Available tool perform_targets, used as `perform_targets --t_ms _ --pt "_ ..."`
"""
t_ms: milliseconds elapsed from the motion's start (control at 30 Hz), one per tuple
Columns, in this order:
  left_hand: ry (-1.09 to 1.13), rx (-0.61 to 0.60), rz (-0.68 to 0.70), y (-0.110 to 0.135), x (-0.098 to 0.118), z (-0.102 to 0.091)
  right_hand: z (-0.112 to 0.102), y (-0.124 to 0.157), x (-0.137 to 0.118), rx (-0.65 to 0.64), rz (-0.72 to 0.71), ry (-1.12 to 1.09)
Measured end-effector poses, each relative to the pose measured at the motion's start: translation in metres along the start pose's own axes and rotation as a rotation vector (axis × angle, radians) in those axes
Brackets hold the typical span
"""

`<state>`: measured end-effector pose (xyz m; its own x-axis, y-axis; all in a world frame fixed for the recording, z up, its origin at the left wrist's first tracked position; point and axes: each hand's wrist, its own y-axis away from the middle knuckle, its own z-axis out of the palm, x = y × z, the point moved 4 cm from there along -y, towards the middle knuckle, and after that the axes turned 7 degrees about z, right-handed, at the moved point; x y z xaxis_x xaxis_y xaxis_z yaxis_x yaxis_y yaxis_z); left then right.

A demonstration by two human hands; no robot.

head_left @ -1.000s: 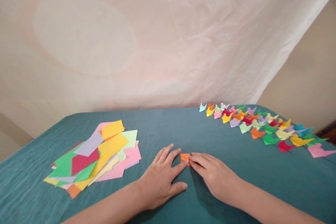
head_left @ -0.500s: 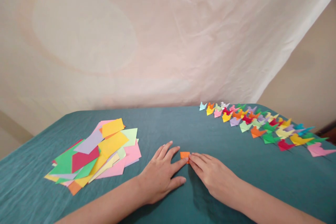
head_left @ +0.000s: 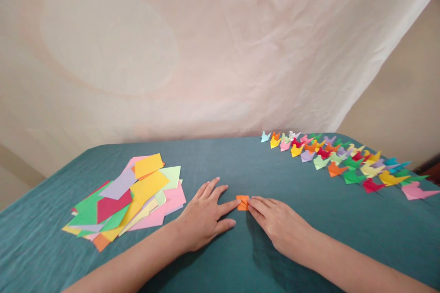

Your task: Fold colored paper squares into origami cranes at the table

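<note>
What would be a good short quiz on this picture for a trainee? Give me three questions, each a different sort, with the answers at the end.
1. Multiple choice: what colour is the small folded paper being handled?
a) green
b) orange
c) purple

2. True or false: the paper birds are over to the left of both hands.

3. Short answer: which hand is nearer the pile of loose sheets?

Key:
1. b, orange.
2. False; the paper birds are over on the right.
3. The left hand.

The left hand splays palm down — the right hand angles inward, its fingers bunched.
</note>
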<state>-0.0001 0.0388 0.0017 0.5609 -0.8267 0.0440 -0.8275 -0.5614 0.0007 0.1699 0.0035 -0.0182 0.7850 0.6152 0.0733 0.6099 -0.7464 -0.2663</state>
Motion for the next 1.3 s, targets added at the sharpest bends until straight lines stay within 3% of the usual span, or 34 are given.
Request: perform_targets --t_ms 367,533,767,1300 --pt "-0.096 0.136 -0.012 -0.001 0.013 0.004 -0.002 -0.005 0.005 -0.084 0.01 -0.068" --pt "-0.073 0.125 0.059 -0.004 0.023 0.007 -0.004 -0.005 0.007 -0.094 0.002 -0.111" --pt "-0.04 0.077 0.051 -0.006 0.019 0.007 -0.006 -0.005 0.006 -0.096 -0.016 -0.111" --pt "-0.075 0.122 0.067 -0.01 0.021 0.007 -0.007 -0.003 0.005 -0.129 -0.088 -0.025"
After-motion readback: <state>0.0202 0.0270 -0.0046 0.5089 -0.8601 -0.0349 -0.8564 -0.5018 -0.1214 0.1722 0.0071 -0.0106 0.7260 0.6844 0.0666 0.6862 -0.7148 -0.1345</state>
